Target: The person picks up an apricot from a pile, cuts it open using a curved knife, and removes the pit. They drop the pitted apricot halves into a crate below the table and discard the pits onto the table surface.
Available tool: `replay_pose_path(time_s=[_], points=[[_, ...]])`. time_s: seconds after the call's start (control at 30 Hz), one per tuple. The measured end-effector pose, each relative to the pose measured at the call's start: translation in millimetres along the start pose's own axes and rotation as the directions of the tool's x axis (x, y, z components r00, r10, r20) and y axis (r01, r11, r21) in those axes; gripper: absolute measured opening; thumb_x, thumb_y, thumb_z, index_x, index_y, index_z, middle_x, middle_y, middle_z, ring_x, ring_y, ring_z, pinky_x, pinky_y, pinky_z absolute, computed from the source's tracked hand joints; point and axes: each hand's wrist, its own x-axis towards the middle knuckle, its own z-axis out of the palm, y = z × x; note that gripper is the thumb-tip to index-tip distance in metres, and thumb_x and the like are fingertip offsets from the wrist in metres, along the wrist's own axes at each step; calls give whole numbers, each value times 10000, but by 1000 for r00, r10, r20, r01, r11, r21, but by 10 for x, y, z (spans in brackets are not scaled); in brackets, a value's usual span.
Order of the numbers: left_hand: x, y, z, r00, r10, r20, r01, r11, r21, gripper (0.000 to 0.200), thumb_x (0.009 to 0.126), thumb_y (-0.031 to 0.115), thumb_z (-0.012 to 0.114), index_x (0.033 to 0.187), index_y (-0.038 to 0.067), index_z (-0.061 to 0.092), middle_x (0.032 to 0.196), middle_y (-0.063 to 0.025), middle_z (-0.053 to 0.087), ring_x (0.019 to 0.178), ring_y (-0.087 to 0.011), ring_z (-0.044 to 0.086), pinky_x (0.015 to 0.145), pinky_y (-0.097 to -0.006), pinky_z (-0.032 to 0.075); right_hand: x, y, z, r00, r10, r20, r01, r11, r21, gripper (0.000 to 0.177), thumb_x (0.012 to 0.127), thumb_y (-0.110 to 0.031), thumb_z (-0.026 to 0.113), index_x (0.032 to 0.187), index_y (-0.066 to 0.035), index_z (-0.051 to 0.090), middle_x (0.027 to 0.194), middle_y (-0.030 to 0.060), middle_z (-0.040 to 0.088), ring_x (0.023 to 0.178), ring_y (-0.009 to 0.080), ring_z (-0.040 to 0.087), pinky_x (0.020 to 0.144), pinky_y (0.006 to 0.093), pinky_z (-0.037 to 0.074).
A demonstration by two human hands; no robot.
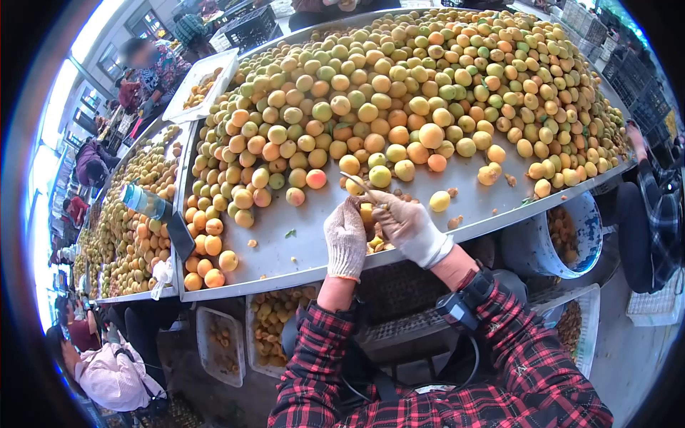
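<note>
My left hand [344, 237], in a knitted white glove, is closed at the near edge of the metal table [300, 246]. Its fingertips pinch a yellow-orange apricot [367, 212], partly hidden between both hands. Wrapped round a thin curved tool [357, 182] is my right hand [409, 227], in a white glove with brown-stained fingers. The tool's tip points up and left, over the left fingertips. Apricot pieces [378, 245] lie just below and between the hands. A single yellow apricot [439, 201] sits right of my right hand.
A large apricot heap [399, 93] covers the table's far side. Under the near edge stand crates of fruit pieces [275, 328] and, to the right, a blue-white bucket [531, 242]. A bottle [146, 202] and dark phone-like object [180, 235] are left. A person [646, 207] sits right.
</note>
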Motion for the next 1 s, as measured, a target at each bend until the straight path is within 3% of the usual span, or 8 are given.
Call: replay_pose_path(time_s=[0.03,0.1,0.27,0.37,0.43,0.5,0.6,1.0], points=[[16,36,4,995,95,-2,-94,988,126,351,1046,252,467,970,-8,690,762,-12,639,610,-78,561,527,-238,460,17,70,14,999,-32,-7,29,964,-263,362,939,-159,613,1292,-84,588,861,165,703,761,324,700,696,403,560],[0,115,24,990,129,53,-136,978,157,309,1039,216,483,974,-6,688,744,4,622,584,-63,525,501,-230,423,-37,186,6,995,-97,8,89,867,-491,452,871,-51,664,1314,-77,580,968,102,720,746,189,688,666,297,546],[-5,380,111,992,-127,-5,125,984,-129,342,1035,292,502,1057,10,695,763,-8,643,536,-58,506,482,-204,399,29,-62,-117,999,15,-43,-39,788,-614,389,870,-158,670,1241,-65,599,924,177,688,821,366,672,695,425,545],[10,479,109,967,-254,24,249,920,-302,349,1020,293,526,1130,-5,670,814,-10,625,577,-65,510,508,-206,402,76,-103,-198,983,179,-32,-168,825,-539,253,920,-139,628,1149,-34,604,886,190,674,801,350,673,694,412,536],[21,493,79,952,-294,86,302,849,-434,351,1005,270,555,1182,-19,647,843,-6,599,617,-68,509,536,-205,408,64,-68,-246,972,232,-24,-233,961,-152,162,964,-119,581,1075,-2,589,856,161,676,783,285,669,703,373,526],[45,534,18,935,-118,336,319,699,-641,427,984,279,585,1258,-48,577,885,-7,566,643,-60,477,555,-194,370,57,71,-270,994,90,-55,-92,995,-39,150,992,-144,549,963,-7,605,698,112,630,619,182,627,562,325,499],[34,562,-73,906,-47,421,309,754,-580,591,940,378,627,1316,-64,512,946,-22,574,675,-53,461,566,-181,346,13,-352,-418,910,346,227,-403,866,296,262,1066,-277,408,993,-61,537,588,-32,486,431,34,400,399,196,301],[-80,765,-181,902,-116,416,329,809,-487,556,935,421,646,1234,-45,593,889,-10,625,595,-30,467,514,-168,344,-48,-541,-435,867,336,368,-447,851,277,322,1052,-308,460,862,-59,536,649,-60,435,594,45,431,517,222,359]])
